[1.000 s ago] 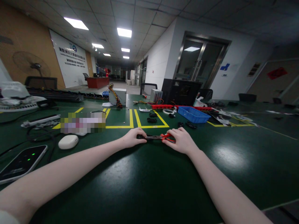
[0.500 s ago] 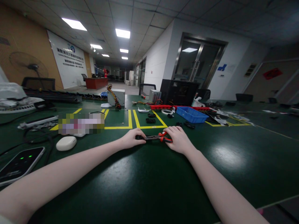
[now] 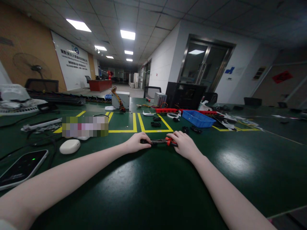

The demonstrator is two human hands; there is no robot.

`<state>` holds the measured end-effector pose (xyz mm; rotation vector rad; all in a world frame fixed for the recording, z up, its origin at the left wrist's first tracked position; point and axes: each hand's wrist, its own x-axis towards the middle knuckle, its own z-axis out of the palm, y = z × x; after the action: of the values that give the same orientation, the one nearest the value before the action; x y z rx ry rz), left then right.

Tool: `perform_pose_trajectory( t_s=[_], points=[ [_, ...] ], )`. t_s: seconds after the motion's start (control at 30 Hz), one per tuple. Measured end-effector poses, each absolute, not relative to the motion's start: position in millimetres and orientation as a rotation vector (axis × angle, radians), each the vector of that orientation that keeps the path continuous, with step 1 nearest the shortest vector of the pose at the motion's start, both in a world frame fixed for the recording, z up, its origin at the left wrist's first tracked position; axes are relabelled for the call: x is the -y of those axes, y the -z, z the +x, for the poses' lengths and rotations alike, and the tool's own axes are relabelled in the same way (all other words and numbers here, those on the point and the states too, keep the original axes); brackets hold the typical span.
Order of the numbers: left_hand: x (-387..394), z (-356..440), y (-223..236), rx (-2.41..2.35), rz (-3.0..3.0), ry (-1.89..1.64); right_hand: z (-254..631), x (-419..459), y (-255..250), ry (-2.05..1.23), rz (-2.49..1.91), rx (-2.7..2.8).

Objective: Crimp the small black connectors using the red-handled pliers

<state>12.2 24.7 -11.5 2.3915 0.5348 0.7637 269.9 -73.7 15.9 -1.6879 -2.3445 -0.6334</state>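
My left hand (image 3: 137, 142) is closed on a small black part (image 3: 144, 141), mostly covered by the fingers, so its exact kind does not show. From the right, the jaws of long-nose pliers (image 3: 159, 141) reach to that black part, level with my left fingertips. My right hand (image 3: 184, 143) is wrapped round the pliers' red and black handles. Whether the jaw tips are clamped on the part is too small to tell. Both hands are low over the green table (image 3: 148, 188). Several black pieces (image 3: 155, 124) lie just beyond them.
A blue tray (image 3: 198, 118) stands beyond my right hand. To the left lie a white rounded case (image 3: 69, 146), a device with a green light (image 3: 22, 169) and dark cables. Farther back are a metal box with coloured wires (image 3: 124, 100) and a red strip (image 3: 167, 110).
The red handles of the pliers look slightly closer together. The whole view has shifted a little. Both hands keep nearly the same place and their hold.
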Motion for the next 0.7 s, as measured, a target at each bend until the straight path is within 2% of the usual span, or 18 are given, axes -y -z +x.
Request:
perform_pose_trajectory(
  t_s=[0.7],
  points=[
    [-26.5,11.9,13.6,-0.499,2.383,-0.786,266.4,78.9,-21.9,0.451,-1.710,2.358]
  ],
)
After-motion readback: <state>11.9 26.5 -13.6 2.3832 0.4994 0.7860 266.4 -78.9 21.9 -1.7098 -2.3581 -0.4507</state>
